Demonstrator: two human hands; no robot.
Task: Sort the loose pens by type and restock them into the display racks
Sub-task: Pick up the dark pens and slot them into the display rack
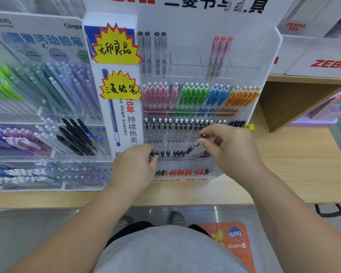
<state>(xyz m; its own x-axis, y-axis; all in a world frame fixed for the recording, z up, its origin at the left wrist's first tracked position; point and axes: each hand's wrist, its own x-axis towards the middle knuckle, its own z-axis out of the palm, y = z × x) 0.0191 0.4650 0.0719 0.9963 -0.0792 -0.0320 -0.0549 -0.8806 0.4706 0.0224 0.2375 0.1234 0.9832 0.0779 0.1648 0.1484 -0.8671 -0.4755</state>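
A clear tiered display rack (260, 62) stands on the wooden counter, with rows of pens by type. My right hand (230, 148) pinches a dark-capped clear pen (195, 143), held at a slant over the second-lowest tier. My left hand (134, 168) reaches to the left end of that tier, its fingertips touching the black-capped pens (167, 153) standing there; whether it grips one is unclear. Above are black-and-white clicker pens (177, 125) and a row of pink, green, blue and orange pens (195, 93). The lowest tier holds small coloured caps (181, 172).
A second clear rack (47, 115) of pastel, black and purple pens fills the left. A tall white sign (116, 85) with yellow starburst labels stands between the racks. White Zebra boxes (323, 62) sit on a wooden shelf at right. The counter edge (165, 200) runs below.
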